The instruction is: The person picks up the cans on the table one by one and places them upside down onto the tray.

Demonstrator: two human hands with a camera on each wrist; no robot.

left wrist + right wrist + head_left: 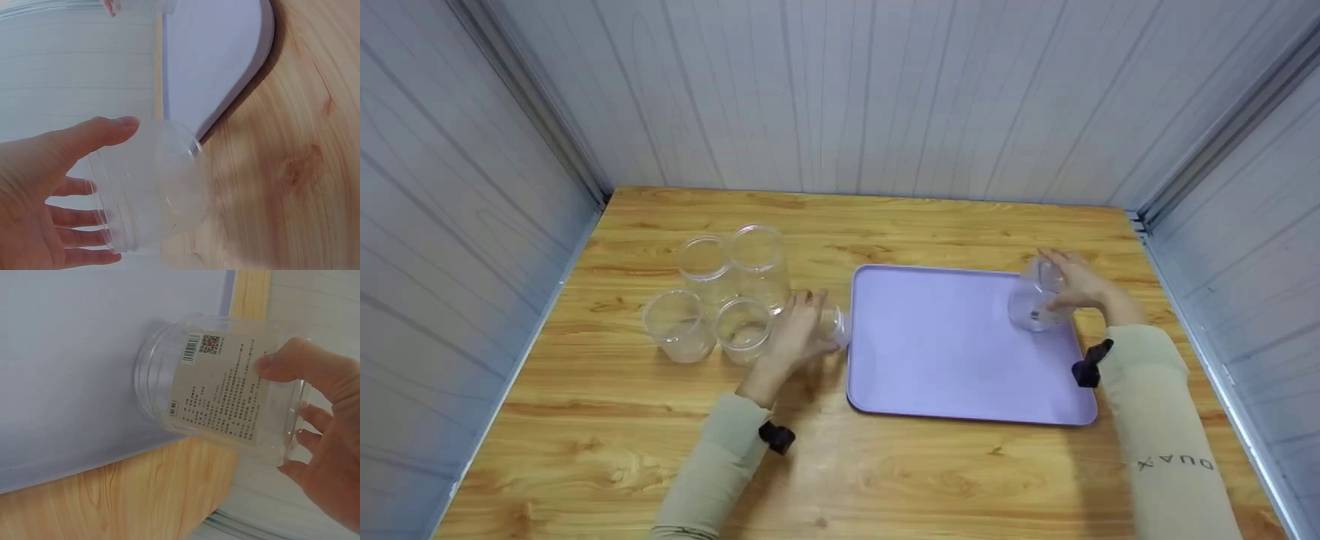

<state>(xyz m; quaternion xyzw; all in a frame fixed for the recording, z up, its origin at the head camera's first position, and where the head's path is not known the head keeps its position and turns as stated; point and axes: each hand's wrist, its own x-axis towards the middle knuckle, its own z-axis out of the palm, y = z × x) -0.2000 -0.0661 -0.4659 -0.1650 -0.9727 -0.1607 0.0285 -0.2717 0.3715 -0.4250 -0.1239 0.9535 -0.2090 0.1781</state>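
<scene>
While we held a clear jar (160, 191) in our left hand (791, 334) just left of the purple tray (945, 345), our right hand (1081, 285) gripped a labelled jar (219, 385) at its far right corner.

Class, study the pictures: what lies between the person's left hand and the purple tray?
In the head view, a clear cup lies between the left hand, which holds it, and the purple tray.

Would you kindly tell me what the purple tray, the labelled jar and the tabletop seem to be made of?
Purple tray: probably matte plastic, from its even colour and rounded rim.
Labelled jar: likely clear, glossy plastic, transparent with bright highlights.
Tabletop: wood or wood-look laminate, smooth; grain shows.
</scene>
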